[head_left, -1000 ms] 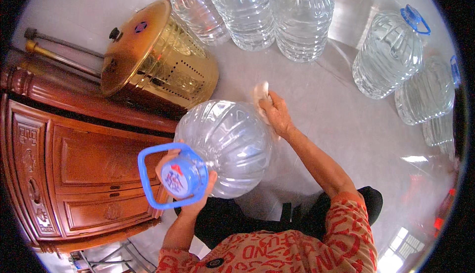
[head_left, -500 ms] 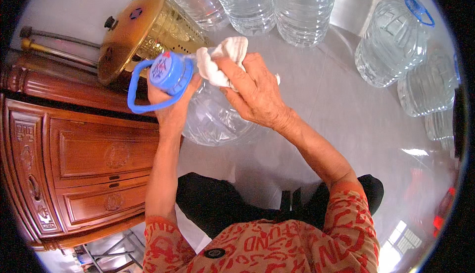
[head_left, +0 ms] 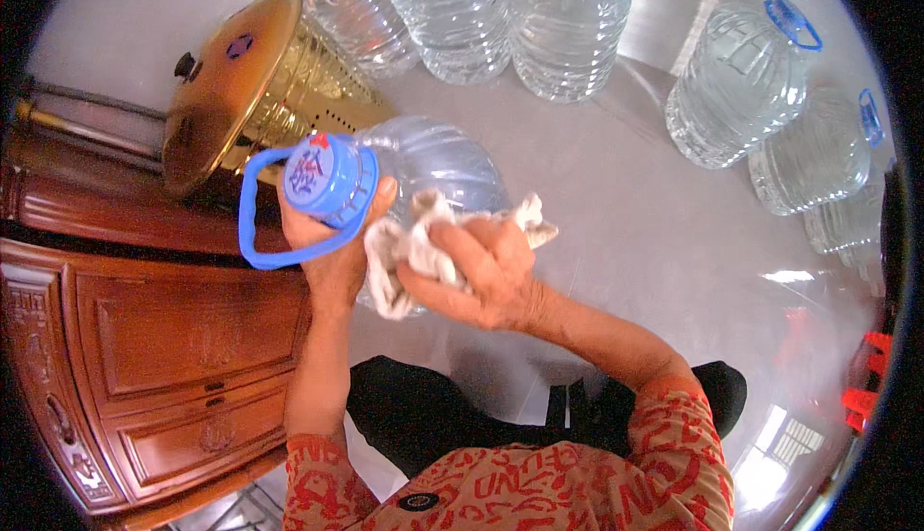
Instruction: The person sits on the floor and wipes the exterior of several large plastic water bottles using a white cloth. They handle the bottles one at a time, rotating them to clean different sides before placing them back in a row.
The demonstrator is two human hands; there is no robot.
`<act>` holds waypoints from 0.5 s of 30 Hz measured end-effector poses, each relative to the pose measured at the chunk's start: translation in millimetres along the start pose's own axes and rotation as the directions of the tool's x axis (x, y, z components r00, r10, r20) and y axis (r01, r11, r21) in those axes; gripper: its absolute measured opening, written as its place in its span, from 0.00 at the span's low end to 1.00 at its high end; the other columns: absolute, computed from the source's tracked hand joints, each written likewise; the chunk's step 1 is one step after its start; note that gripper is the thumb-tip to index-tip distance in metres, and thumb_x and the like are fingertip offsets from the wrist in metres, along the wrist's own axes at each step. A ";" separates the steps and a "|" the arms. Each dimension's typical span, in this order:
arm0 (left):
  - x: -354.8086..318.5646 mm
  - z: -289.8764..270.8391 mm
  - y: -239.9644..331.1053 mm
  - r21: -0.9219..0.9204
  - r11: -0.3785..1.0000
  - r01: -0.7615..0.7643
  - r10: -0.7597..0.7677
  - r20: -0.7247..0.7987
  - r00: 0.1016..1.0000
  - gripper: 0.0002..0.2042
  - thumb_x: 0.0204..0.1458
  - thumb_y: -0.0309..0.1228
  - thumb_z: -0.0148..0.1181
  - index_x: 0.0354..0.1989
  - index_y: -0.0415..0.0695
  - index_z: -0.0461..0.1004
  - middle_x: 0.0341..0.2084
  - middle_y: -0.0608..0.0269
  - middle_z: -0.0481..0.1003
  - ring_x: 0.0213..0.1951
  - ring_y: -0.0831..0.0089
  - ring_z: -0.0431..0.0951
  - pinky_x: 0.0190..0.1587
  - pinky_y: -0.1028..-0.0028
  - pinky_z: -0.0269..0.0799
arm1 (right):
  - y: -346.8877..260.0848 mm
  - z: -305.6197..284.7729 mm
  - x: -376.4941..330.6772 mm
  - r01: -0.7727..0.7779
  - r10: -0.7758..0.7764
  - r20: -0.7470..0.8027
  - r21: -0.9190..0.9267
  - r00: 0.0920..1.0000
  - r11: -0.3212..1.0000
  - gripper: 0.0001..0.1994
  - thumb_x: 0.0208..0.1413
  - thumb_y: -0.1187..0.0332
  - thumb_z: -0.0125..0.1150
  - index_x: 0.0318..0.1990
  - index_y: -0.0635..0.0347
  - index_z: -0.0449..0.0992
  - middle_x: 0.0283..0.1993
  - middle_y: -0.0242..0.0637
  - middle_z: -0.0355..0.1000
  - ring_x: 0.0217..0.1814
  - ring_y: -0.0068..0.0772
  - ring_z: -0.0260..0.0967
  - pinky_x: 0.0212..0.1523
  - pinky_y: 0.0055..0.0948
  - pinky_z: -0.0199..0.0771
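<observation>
Bright light; window-shaped glare (head_left: pixel 765 473) whitens the floor (head_left: pixel 635 242) below and right of the right fingers (head_left: pixel 472 254); far around them, fisheye distortion bends straight edges

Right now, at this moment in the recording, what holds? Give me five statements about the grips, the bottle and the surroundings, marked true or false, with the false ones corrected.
1. The right grip holds a whitish cloth. True.
2. The left grip holds the large clear bottle by its base. False: it holds the neck, just below the cap.
3. The reddish-brown cabinet stands on the person's left. True.
4. The bottle's loop handle is yellow. False: it is blue.
5. No other bottles are in view. False: several clear bottles stand on the floor.
</observation>
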State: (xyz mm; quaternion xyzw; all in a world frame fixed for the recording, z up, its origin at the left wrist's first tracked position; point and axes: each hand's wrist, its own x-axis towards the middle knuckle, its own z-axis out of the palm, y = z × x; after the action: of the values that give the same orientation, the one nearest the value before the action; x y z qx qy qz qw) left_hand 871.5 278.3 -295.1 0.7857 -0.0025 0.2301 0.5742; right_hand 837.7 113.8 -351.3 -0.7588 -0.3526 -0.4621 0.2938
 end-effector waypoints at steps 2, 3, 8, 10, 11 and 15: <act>-0.7 -5.4 -3.2 0.062 0.998 -0.034 0.034 0.001 0.999 0.32 0.34 0.26 0.76 0.50 0.37 0.65 0.40 0.61 0.72 0.41 0.73 0.73 0.47 0.73 0.69 | -10.1 -7.6 -5.9 -0.007 0.001 0.095 0.053 0.995 0.999 0.20 0.42 0.61 0.58 0.48 0.40 0.74 0.49 0.39 0.68 0.40 0.34 0.65 0.30 0.29 0.63; -1.1 -5.1 -3.4 0.100 0.994 -0.053 0.052 0.009 0.999 0.32 0.34 0.26 0.76 0.50 0.37 0.65 0.40 0.61 0.72 0.41 0.73 0.73 0.48 0.73 0.69 | -13.2 -11.0 -10.4 0.003 -0.010 0.104 0.070 0.994 0.998 0.20 0.42 0.61 0.58 0.48 0.39 0.74 0.50 0.39 0.67 0.41 0.34 0.65 0.32 0.30 0.64; -0.3 -7.5 3.7 0.069 0.997 0.025 -0.030 0.065 0.997 0.35 0.36 0.21 0.73 0.55 0.36 0.60 0.45 0.57 0.69 0.46 0.70 0.71 0.52 0.69 0.67 | -1.8 -16.5 -15.7 -0.354 0.313 0.269 0.118 0.911 0.928 0.18 0.47 0.65 0.58 0.49 0.48 0.73 0.48 0.43 0.66 0.43 0.42 0.65 0.41 0.40 0.68; -3.0 -9.1 2.2 0.029 0.995 -0.097 0.096 0.048 0.994 0.38 0.36 0.20 0.72 0.58 0.36 0.56 0.50 0.54 0.67 0.49 0.67 0.69 0.54 0.68 0.64 | 19.3 -10.7 -10.7 -0.624 0.609 0.140 0.227 0.780 0.748 0.16 0.55 0.64 0.55 0.51 0.57 0.71 0.46 0.48 0.66 0.44 0.48 0.65 0.46 0.42 0.67; -5.3 -11.3 1.5 0.012 0.987 -0.158 0.157 0.035 0.987 0.40 0.35 0.20 0.71 0.59 0.36 0.55 0.52 0.53 0.65 0.51 0.66 0.68 0.55 0.67 0.63 | 32.1 -1.2 -7.5 -0.675 0.686 0.079 0.291 0.723 0.678 0.16 0.56 0.64 0.55 0.51 0.59 0.71 0.46 0.48 0.66 0.45 0.47 0.65 0.47 0.41 0.67; -45.2 -15.8 4.3 0.229 0.951 -0.205 0.205 0.027 0.978 0.44 0.39 0.28 0.69 0.64 0.37 0.47 0.61 0.46 0.53 0.62 0.59 0.55 0.65 0.58 0.47 | 71.7 25.0 -48.7 -0.806 0.866 0.053 0.396 0.498 0.439 0.15 0.58 0.67 0.53 0.52 0.60 0.70 0.44 0.48 0.68 0.45 0.46 0.66 0.46 0.39 0.67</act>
State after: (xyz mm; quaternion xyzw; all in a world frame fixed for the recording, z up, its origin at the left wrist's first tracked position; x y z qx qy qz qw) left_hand 824.2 279.3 -304.1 0.8429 -0.0581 0.2861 0.4519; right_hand 892.1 78.8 -414.2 -0.7238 0.0141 -0.2386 0.6473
